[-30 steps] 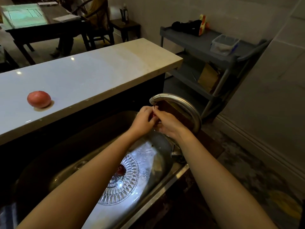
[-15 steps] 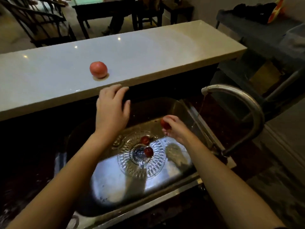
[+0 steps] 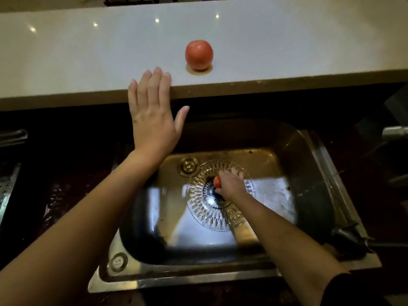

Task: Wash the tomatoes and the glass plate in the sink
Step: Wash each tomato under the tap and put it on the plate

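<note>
No legible text anywhere; perhaps a faint mark on the round cap (image 3: 118, 261) of the sink (image 3: 187, 280), too blurred.

Right hand (image 3: 229, 184) holds small tomato (image 3: 217, 181) over glass plate (image 3: 212, 212).
</note>
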